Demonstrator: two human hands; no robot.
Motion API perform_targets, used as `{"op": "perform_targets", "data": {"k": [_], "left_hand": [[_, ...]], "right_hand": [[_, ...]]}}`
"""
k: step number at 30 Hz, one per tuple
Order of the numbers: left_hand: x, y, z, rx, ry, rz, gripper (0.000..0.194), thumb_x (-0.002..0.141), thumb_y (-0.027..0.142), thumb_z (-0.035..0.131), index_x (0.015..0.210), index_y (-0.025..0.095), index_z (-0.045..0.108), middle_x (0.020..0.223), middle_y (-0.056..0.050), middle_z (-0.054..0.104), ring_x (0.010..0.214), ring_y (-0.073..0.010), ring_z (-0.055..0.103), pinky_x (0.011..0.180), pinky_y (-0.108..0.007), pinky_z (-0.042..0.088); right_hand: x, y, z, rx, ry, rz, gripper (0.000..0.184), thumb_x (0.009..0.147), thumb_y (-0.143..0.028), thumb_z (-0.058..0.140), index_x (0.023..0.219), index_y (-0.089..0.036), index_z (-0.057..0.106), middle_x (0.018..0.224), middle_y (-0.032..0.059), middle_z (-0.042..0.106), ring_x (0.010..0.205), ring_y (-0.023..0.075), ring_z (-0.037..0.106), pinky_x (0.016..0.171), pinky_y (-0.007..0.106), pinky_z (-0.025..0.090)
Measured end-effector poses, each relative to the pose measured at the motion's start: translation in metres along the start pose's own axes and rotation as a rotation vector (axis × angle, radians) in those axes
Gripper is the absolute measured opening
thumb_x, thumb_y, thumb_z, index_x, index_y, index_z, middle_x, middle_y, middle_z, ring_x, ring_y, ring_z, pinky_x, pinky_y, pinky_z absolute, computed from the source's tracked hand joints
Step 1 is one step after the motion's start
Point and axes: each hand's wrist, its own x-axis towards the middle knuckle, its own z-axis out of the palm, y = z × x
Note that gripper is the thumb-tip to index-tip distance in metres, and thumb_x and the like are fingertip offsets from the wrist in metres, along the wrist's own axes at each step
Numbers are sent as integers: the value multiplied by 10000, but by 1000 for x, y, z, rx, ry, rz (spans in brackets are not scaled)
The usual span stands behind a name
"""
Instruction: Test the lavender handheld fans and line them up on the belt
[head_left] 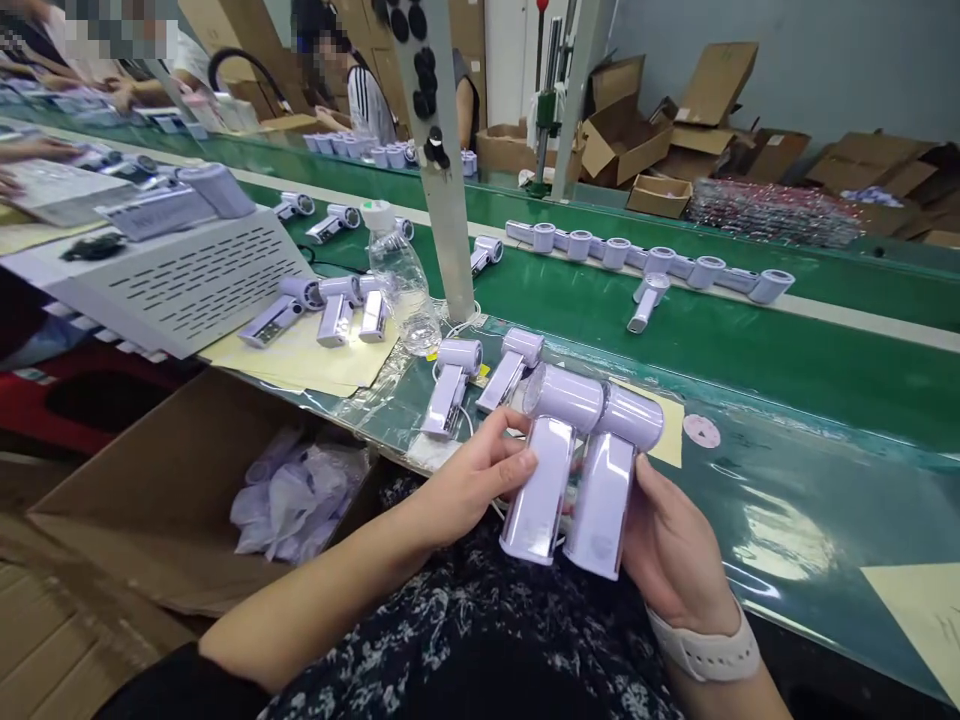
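Two lavender handheld fans are held side by side above the bench edge, heads up and handles down. My left hand [480, 470] is closed on the left fan [544, 480], with the thumb on its handle. My right hand [675, 545] grips the right fan [604, 490] from its outer side; the fingers behind it are mostly hidden. The two heads touch or nearly touch. Just beyond my left hand, another fan [448, 390] and a second one [514, 365] lie on the bench with white cables beside them.
A green conveyor belt [720, 350] carries a row of fans [652, 262]. Left of the metal post [442, 220] stand a plastic bottle [405, 285] and a vented metal box [202, 280]. Below is a carton [135, 490] holding plastic bags [300, 505]. People work across the line.
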Motion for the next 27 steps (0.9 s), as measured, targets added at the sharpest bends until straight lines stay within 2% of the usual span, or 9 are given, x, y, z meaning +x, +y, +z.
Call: {"op": "perform_targets", "data": {"k": [3, 6, 9, 13, 17, 20, 22, 24, 27], "left_hand": [[0, 5, 4, -73, -13, 13, 504, 816, 424, 800, 1152, 219, 485, 1009, -71, 723, 860, -219, 729, 803, -359, 577], [1, 8, 7, -127, -43, -29, 632, 675, 347, 916, 1169, 177, 559, 897, -37, 676, 784, -192, 696, 733, -297, 551], [3, 7, 7, -146, 1, -79, 559, 648, 340, 931, 1076, 145, 629, 826, -14, 648, 711, -141, 648, 667, -243, 515], [7, 4, 3, -293, -7, -51, 422, 793, 440, 778, 1045, 117, 678, 920, -85, 700, 787, -194, 676, 724, -301, 564], [8, 4, 3, -286, -38, -28, 304, 847, 333, 717, 1091, 158, 670, 1010, -88, 738, 845, -228, 726, 758, -324, 583], [7, 4, 4, -194, -8, -14, 396, 838, 287, 759, 1200, 199, 622, 1088, -83, 744, 922, -244, 746, 814, -339, 586], [7, 3, 4, -131, -1, 12, 471, 826, 313, 791, 1237, 204, 588, 1080, -82, 747, 932, -246, 748, 836, -357, 587], [8, 2, 3, -79, 0, 31, 504, 806, 373, 821, 1208, 201, 571, 1038, -81, 755, 915, -238, 746, 832, -360, 586], [9, 2, 3, -32, 6, 22, 542, 748, 463, 860, 1108, 197, 555, 1015, -89, 761, 901, -233, 739, 780, -335, 585]], "right_hand": [[-2, -3, 5, 8, 9, 1, 294, 899, -455, 653, 1003, -211, 780, 1025, 102, 773, 961, 293, 715, 890, 462, 604], [-2, -5, 10, 8, -29, 9, 282, 868, -469, 640, 871, -211, 755, 824, 59, 710, 740, 207, 650, 721, 339, 597], [0, -3, 11, 7, -93, 13, 328, 863, -497, 617, 777, -192, 700, 737, 42, 650, 615, 158, 567, 615, 278, 526], [0, -1, 9, -10, -105, -12, 344, 879, -518, 585, 840, -188, 673, 786, 50, 655, 602, 160, 562, 585, 292, 492], [0, -3, 5, 61, -81, -63, 265, 881, -453, 584, 886, -211, 691, 767, 43, 653, 664, 185, 584, 562, 290, 489], [-1, -4, 1, 67, -2, -138, 264, 883, -423, 590, 908, -198, 725, 827, 66, 715, 768, 210, 661, 681, 330, 570], [0, -3, -1, 54, 65, -174, 274, 897, -412, 597, 989, -192, 730, 865, 82, 755, 814, 220, 705, 762, 354, 599], [0, -2, -2, 33, 96, -180, 278, 918, -399, 602, 1072, -194, 709, 894, 97, 781, 804, 222, 732, 730, 347, 612], [-1, 0, -1, -13, 95, -167, 272, 927, -397, 626, 1084, -184, 689, 911, 120, 796, 735, 215, 748, 636, 315, 614]]}}
